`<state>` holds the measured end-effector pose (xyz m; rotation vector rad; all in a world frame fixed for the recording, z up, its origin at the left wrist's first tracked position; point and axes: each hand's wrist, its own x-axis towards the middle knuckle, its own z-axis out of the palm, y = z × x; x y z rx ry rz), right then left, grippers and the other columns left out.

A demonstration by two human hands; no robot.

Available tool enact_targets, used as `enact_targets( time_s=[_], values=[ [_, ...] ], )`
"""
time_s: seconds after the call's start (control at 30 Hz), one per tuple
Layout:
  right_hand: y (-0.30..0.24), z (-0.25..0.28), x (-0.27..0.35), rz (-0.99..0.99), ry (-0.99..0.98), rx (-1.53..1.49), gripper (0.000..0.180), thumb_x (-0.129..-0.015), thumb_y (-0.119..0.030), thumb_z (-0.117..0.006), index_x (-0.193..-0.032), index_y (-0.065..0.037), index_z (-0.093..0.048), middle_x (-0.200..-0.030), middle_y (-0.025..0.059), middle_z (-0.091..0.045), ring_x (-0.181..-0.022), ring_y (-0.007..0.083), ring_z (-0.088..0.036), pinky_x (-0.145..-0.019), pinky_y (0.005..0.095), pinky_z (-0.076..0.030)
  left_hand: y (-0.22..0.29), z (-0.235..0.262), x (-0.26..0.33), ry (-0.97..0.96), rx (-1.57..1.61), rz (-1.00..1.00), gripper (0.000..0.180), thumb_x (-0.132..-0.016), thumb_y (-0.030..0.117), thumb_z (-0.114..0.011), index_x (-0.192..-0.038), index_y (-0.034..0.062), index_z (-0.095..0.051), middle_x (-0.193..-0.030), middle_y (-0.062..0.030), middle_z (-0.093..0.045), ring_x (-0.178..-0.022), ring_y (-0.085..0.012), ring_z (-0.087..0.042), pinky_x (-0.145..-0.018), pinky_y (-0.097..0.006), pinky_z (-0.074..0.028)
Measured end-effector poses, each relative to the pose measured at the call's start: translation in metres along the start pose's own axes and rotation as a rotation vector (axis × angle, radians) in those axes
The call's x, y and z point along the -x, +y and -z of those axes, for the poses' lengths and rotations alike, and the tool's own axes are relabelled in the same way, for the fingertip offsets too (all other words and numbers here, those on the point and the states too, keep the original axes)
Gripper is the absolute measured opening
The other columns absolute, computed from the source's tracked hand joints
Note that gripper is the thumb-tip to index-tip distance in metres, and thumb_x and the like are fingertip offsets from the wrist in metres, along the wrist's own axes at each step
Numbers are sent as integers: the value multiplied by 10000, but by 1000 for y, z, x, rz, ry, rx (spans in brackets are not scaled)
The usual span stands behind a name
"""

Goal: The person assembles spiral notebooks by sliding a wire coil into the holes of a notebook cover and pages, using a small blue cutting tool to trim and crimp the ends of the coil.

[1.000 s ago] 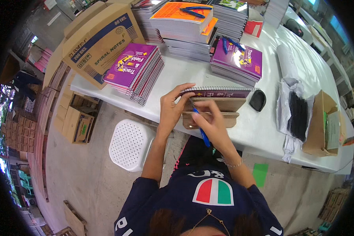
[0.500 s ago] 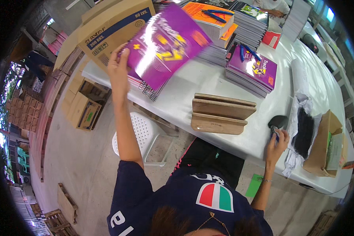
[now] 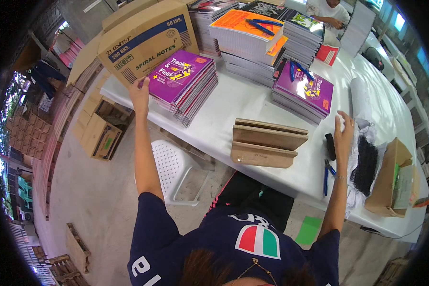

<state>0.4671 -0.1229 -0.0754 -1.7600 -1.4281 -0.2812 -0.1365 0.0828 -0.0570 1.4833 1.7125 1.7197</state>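
A stack of purple-covered spiral notebooks point(image 3: 178, 78) lies at the left of the white table. My left hand point(image 3: 139, 94) is beside its left edge, thumb and fingertips apart and holding nothing; whether it touches the covers I cannot tell. On the right, my right hand point(image 3: 344, 131) hovers over the table with fingers apart and nothing in it. Blue-handled pliers point(image 3: 327, 177) lie next to my right wrist, near a black object point(image 3: 330, 146). Farther back is a second stack of purple notebooks point(image 3: 304, 90) with blue pliers point(image 3: 301, 69) on top.
A slotted wooden holder point(image 3: 270, 143) stands at the table's front. A large cardboard box point(image 3: 148, 40) is behind the left stack. Taller notebook stacks point(image 3: 245, 35) fill the back. An open carton point(image 3: 391, 178) and a black bundle in white wrapping point(image 3: 365, 162) lie right. A person point(image 3: 326, 16) sits beyond.
The purple notebook in my left hand has come down onto the left stack and been let go. My right hand has put down the pliers and moved forward.
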Motion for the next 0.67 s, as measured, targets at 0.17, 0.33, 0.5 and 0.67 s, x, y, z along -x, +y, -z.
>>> enact_targets(
  time_s=[0.17,0.33,0.5,0.67],
  values=[
    [28,-63,-45,-404,-99,-360,594,-935,-445,-583,-1286,31,-525,-1000,222,-643,-947,243,-626,-839,355,-476,-24,2,-7,-22,-134,-120,350,-900,279,-657,-1055,-34,-686,-958,-155,-634,-913,-263,-582,-853,-357,-450],
    [31,-90,-80,-526,-281,-377,681,-850,-486,-702,-1141,118,-581,-828,93,-646,-717,131,-597,-645,274,-475,-32,13,-4,-21,-261,-126,397,-899,341,-653,-1061,-19,-689,-1105,-216,-574,-999,-320,-567,-915,-391,-432],
    [62,-81,-97,-556,-201,-344,445,-768,-312,-774,-951,68,-629,-797,175,-684,-684,251,-677,-615,366,-513,5,4,19,50,-220,-159,369,-902,316,-654,-1164,56,-653,-1131,-184,-514,-1122,-332,-495,-986,-426,-376],
    [29,-78,-111,-239,7,-163,476,-785,-262,-740,-1140,-40,-513,-952,253,-670,-907,365,-675,-787,448,-501,38,22,39,250,-319,-321,420,-878,314,-695,-1231,98,-618,-1216,-151,-468,-1200,-303,-434,-1040,-446,-325]
  ],
)
